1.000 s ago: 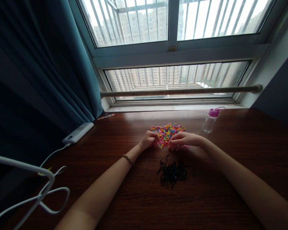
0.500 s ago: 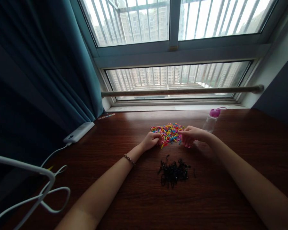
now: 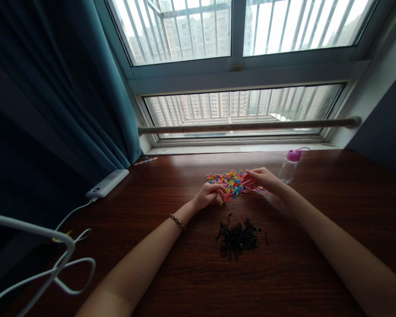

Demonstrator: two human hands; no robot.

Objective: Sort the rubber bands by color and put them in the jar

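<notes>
Grip of the left hand (image 3: 208, 195) is curled, knuckles up, at the near-left edge of the pile of coloured loops (image 3: 227, 178); whether a loop sits between finger and thumb cannot be told. Grip of the right hand (image 3: 263, 178) is loosely extended, fingers slightly parted, over the right end of the pile; no hold on any loop can be confirmed.

The pile lies on the bench (image 3: 284, 264), nearer its far edge, which meets the window sill (image 3: 198, 149) beyond the pile. Nearer the person than the pile, and apart from it, is a heap of black pieces (image 3: 239, 239). Right of the pile and slightly beyond it stands a bottle (image 3: 287, 171) with a pink cap, close to the right wrist; more bench surface continues past it. Left of the pile, a wide stretch of bench separates it from a white box (image 3: 108, 183) beside the curtain (image 3: 69, 88).

Both hands cover parts of the pile. Individual loops are too small to separate clearly; the black pieces merge in shadow. Both forearms, and the bench, are cut off by the lower frame edge.
</notes>
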